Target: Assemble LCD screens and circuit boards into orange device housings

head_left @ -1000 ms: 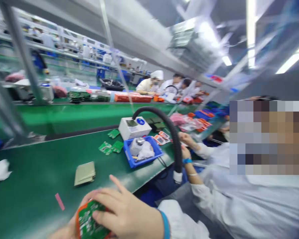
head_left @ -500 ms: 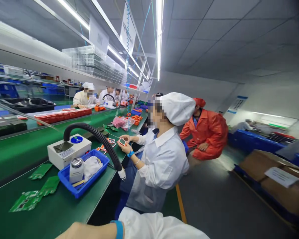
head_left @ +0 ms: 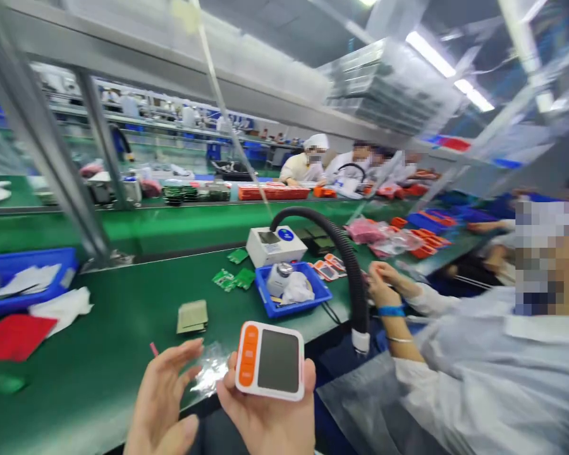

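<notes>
My right hand [head_left: 270,420] holds a white-and-orange digital timer-like device [head_left: 270,361], its fingers around the sides. The grey screen faces up towards me, with orange buttons along its left side. To the left, my left hand [head_left: 164,398] is raised over the bench edge, its fingers apart and nothing in them. A clear plastic bag [head_left: 210,370] lies on the green bench between and behind my hands. Farther back sits a small stack of tan square pieces [head_left: 192,316].
A blue tray [head_left: 271,309] with a bottle and white cloth stands beyond, near a white box [head_left: 260,249] with a black hose [head_left: 353,272]. Green circuit boards [head_left: 244,278] lie beside it. A co-worker [head_left: 459,366] sits close on the right. A red sheet [head_left: 14,337] lies left.
The view has swung left and down from the co-worker to my own bench. Both my hands and the held device are now visible; earlier only one forearm and part of a hand showed.
</notes>
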The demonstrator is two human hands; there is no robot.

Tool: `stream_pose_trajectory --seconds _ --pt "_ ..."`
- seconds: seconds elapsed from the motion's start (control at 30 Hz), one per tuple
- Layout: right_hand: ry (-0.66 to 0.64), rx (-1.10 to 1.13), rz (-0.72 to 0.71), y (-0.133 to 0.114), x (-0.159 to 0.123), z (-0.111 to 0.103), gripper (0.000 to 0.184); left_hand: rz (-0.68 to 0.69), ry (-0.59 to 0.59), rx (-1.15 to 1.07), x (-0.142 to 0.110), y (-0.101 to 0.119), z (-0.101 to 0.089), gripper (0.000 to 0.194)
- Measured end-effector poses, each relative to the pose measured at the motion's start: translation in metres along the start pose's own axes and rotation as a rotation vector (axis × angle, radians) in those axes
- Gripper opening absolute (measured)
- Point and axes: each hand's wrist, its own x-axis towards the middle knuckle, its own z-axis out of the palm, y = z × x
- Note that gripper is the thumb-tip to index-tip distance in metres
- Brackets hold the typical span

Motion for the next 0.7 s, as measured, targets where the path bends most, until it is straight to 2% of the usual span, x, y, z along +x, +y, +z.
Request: stream_pose_trajectory --seconds 0.07,0.13,0.23,0.33,0.5,0.6,0.7 --pt "-0.019 0.101 0.05 0.009 0.001 0.01 0.06 0.238 0.039 0.159 -0.011 0.009 0.012 0.057" --pt "0.036 0.212 0.112 0.015 0.0 0.021 0.06 0.456 0.071 0.436 -0.02 0.016 0.02 0.053" --pt "0.162 0.327 0.155 0.021 -0.003 0.033 0.063 0.641 0.105 0.903 -0.027 0.023 0.024 0.047" --pt "0.215 0.366 0.113 0.025 -0.008 0.035 0.063 0.724 0.066 1.15 -0.028 0.025 0.023 0.05" --pt "0.344 0.315 0.12 0.027 -0.015 0.025 0.065 0.795 0.005 1.239 -0.023 0.029 0.024 0.049" --pt "0.304 0.327 0.139 0.028 -0.02 0.016 0.068 0.815 -0.007 1.31 -0.023 0.029 0.025 0.052" --pt "0.243 0.346 0.158 0.032 -0.025 0.01 0.068 0.869 0.055 1.337 -0.023 0.023 0.03 0.054"
